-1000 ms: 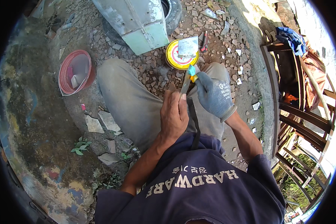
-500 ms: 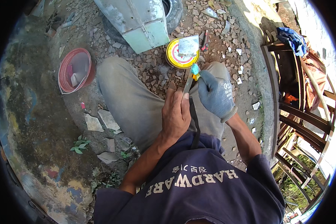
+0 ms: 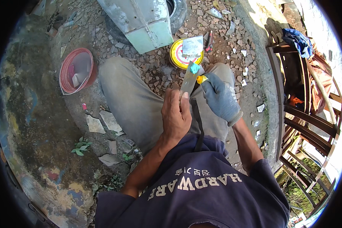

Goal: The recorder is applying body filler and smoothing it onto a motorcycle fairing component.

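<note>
My bare left hand (image 3: 176,116) is closed around the lower end of a flat grey metal scraper blade (image 3: 187,80) that points away from me. A turquoise lump of putty (image 3: 195,68) sits near the blade's far end. In a grey work glove, my right hand (image 3: 221,97) grips a yellow-handled tool (image 3: 202,79) beside the blade; most of it is hidden by the fingers. Just beyond both hands stands a round can with a yellow lid (image 3: 175,56). On that lid lies a square, pale metal plate (image 3: 192,46).
A dented pale-green metal panel (image 3: 150,36) leans on a tyre (image 3: 178,17) ahead. Right of the can lies a red-and-black hand tool (image 3: 209,41) on broken stones. A red bucket (image 3: 92,76) stands at left, a dark wooden frame (image 3: 279,98) at right.
The blade in my left hand has tilted and shifted slightly left. The turquoise putty now shows on it, apart from the yellow-handled tool, and my right hand has drawn slightly nearer me.
</note>
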### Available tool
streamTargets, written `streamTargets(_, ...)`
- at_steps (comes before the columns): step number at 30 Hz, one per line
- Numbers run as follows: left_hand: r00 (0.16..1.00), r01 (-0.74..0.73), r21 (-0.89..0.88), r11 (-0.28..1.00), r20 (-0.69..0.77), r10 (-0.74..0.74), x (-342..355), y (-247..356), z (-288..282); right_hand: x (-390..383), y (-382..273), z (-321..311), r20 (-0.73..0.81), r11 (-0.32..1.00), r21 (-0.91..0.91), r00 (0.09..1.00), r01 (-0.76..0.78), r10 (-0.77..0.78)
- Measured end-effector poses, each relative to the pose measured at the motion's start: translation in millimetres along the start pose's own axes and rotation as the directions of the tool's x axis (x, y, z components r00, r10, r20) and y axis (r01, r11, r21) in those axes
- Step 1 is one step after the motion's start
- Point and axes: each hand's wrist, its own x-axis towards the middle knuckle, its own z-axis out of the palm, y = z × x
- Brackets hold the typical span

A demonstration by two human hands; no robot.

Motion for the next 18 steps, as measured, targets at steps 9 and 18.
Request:
streamTargets(9, 0.999, -0.017, -0.039, 0.999, -0.031, 0.016, 1, -3, 2, 0, 3, -18, 0.322, 0.897, 0.346, 0.933, -0.274, 0.161)
streamTargets(18, 1.0, 0.004, -0.02, 1.0, 0.025, -0.004, -1, 1, 3, 2, 34, -1, 0.187, 0.986, 0.149, 0.981, -0.069, 0.04)
